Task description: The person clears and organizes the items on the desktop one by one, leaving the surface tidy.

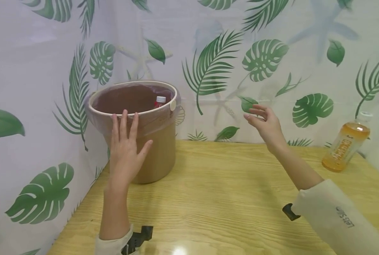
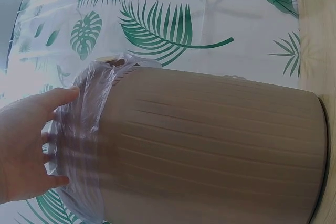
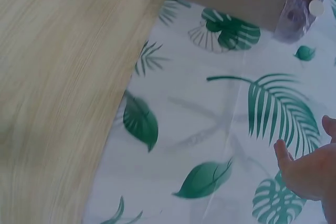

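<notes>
A tan trash can (image 1: 159,148), its rim lined with a thin clear plastic bag (image 2: 86,124), stands upright at the back left of the table. My left hand (image 1: 125,152) reaches to its near side, fingers spread and fairly straight, fingertips right at the bagged rim. Inside the can shows a bottle with a white cap (image 1: 160,99) and a bit of red; the rest of it is hidden by the wall. My right hand (image 1: 267,127) is raised above the table to the right of the can, fingers loosely bent, holding nothing.
A clear bottle with orange liquid (image 1: 345,145) leans at the right end of the wooden table (image 1: 215,198). A white leaf-printed sheet (image 1: 164,21) hangs behind and along the left side, right up to the table's edges.
</notes>
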`<state>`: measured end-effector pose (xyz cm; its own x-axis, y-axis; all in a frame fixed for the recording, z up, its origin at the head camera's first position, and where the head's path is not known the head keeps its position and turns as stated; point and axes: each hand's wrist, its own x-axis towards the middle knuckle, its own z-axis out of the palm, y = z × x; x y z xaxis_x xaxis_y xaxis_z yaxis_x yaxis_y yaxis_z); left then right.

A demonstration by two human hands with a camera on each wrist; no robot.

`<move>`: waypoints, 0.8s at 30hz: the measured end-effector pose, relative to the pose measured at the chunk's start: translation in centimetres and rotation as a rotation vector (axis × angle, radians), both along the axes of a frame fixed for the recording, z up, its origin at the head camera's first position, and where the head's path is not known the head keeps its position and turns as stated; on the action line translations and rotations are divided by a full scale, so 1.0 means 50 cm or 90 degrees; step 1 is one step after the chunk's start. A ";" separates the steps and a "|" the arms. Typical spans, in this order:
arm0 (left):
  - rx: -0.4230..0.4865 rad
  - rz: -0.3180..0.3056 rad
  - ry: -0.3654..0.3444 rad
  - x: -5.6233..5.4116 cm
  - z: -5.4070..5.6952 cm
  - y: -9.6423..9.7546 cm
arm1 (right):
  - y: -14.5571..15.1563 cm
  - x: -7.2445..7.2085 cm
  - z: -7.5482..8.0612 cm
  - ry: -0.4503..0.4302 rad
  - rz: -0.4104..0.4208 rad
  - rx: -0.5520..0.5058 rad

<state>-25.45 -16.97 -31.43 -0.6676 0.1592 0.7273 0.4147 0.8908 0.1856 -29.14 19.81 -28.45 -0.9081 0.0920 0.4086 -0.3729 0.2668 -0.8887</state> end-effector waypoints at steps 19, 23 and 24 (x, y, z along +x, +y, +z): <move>-0.007 0.005 -0.003 -0.003 -0.002 0.000 | 0.242 0.049 -0.045 -0.023 -0.156 -0.039; -0.006 0.008 -0.006 -0.003 -0.002 0.000 | 0.300 0.060 -0.055 -0.061 -0.189 -0.042; -0.007 0.009 -0.004 -0.003 -0.002 0.000 | 0.312 0.064 -0.056 -0.069 -0.192 -0.057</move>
